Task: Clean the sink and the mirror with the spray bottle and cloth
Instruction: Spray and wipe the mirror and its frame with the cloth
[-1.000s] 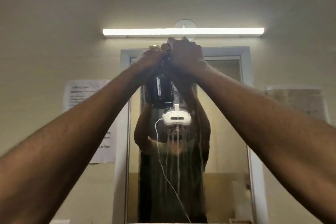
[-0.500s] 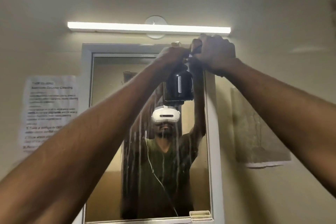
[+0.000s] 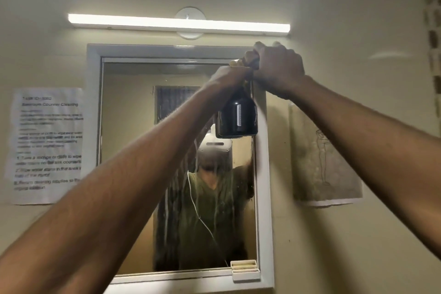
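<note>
Both arms up. My left hand (image 3: 229, 76) grips the spray bottle (image 3: 237, 117) neck; the dark body hangs below my fist. My right hand (image 3: 279, 67) is fisted on the spray head, touching the left. Streaked mirror (image 3: 133, 150) behind both.

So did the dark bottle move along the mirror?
Yes. The spray bottle went right: a second ago it hung before the middle of the mirror, now it is at the frame's right edge.

Bare forearms, no sleeves; olive tee (image 3: 205, 210) in reflection.
</note>
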